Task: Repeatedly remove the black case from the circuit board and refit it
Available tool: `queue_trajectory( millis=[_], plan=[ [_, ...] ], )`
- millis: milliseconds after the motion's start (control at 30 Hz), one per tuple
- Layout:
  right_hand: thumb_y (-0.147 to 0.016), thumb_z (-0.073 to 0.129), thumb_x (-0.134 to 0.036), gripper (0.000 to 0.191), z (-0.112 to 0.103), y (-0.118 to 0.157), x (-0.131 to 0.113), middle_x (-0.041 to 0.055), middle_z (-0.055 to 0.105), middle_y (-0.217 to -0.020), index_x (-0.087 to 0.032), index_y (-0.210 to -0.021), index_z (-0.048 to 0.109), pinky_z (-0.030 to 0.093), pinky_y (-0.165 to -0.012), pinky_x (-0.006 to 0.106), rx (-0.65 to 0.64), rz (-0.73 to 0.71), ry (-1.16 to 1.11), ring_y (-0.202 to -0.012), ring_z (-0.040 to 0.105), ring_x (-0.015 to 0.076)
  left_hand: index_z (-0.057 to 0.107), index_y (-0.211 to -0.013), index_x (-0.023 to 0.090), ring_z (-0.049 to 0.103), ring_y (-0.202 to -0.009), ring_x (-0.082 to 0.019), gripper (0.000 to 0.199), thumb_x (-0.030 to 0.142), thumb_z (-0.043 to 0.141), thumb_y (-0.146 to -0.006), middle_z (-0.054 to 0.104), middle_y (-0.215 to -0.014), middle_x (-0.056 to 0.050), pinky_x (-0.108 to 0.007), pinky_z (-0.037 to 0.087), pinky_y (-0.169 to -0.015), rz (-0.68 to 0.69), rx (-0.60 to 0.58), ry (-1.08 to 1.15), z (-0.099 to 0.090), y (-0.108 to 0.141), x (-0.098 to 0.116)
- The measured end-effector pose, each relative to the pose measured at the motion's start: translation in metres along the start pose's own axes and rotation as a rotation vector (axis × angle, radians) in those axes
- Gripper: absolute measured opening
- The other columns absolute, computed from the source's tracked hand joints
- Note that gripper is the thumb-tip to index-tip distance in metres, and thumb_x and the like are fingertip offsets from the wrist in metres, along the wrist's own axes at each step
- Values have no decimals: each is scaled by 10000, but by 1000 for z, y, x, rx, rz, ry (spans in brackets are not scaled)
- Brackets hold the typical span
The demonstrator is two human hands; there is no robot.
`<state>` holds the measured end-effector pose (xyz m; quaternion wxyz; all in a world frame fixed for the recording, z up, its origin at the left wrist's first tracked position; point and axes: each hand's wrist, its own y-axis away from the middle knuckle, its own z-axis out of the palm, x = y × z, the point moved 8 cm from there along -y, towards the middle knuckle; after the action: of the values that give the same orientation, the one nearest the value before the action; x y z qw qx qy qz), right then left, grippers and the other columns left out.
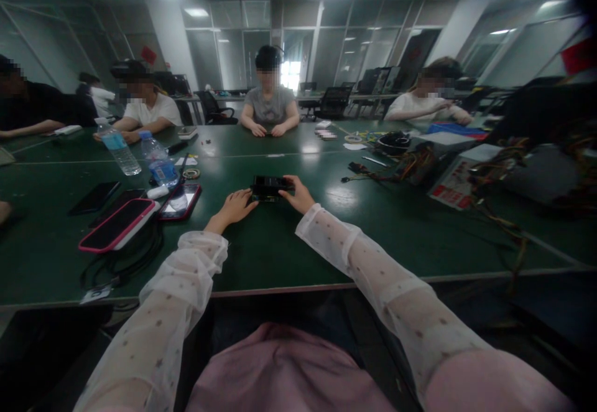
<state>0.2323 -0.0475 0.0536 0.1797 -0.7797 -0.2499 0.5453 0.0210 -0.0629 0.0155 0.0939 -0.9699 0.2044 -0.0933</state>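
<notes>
On the green table, a dark, flat rectangular piece point(270, 182) with a greenish lower edge, perhaps a circuit board, lies in front of me. Its exact kind is too small and dark to make out. My right hand point(298, 195) grips its right end between thumb and fingers. At the left end is my left hand point(236, 206), its fingers bent and thumb pressed against the piece's near corner. To the left of that hand lies a phone in a red case point(181, 203) with a lit or reflecting screen.
A pink-edged phone point(119, 225), a black phone point(96, 197) and two water bottles point(119, 147) point(157, 160) stand or lie left. Tangled cables point(410, 166) and a metal box point(459, 178) occupy the right. A tape roll point(191, 174) lies ahead. Several people sit across the table.
</notes>
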Motion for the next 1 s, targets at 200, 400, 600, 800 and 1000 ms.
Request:
queue_trajectory(
  millis=[200, 400, 600, 800, 1000],
  plan=[
    [-736, 741, -287, 475, 7, 3, 16, 91, 659, -1101, -212, -1162, 546, 501, -971, 503, -83, 24, 85, -1066, 642, 262, 470, -1387, 204, 349, -1403, -269, 575, 568, 300, -974, 419, -1506, -108, -448, 288, -1133, 5, -5, 13, 1, -1, -1],
    [-728, 759, -299, 525, 10, 4, 25, 111, 646, -1145, -200, -1189, 529, 487, -988, 515, -129, 19, 126, -1113, 630, 274, 459, -1393, 178, 344, -1403, -275, 603, 576, 285, -974, 409, -1510, -119, -450, 282, -1135, 4, -5, 21, -1, 0, 0],
    [-707, 771, -235, 599, 11, 5, 16, 110, 639, -1199, -216, -1253, 525, 470, -1018, 519, -161, 6, 146, -1177, 605, 287, 410, -1421, 197, 363, -1393, -271, 611, 590, 312, -964, 434, -1492, -115, -448, 278, -1136, -8, 5, 45, -2, -1, -1],
    [-736, 738, -218, 546, 13, 6, 16, 85, 644, -1177, -219, -1240, 528, 473, -1013, 500, -198, -3, 169, -1134, 620, 271, 380, -1432, 190, 385, -1378, -270, 625, 595, 325, -960, 463, -1466, -121, -440, 291, -1128, -11, 23, 72, -1, -1, -3],
    [-775, 697, -211, 521, 15, 6, 19, 97, 618, -1209, -210, -1254, 489, 477, -1013, 486, -241, 3, 139, -1176, 592, 273, 399, -1416, 192, 406, -1360, -270, 627, 612, 330, -955, 484, -1448, -114, -444, 310, -1116, -6, 39, 79, -2, -1, -3]
  ],
)
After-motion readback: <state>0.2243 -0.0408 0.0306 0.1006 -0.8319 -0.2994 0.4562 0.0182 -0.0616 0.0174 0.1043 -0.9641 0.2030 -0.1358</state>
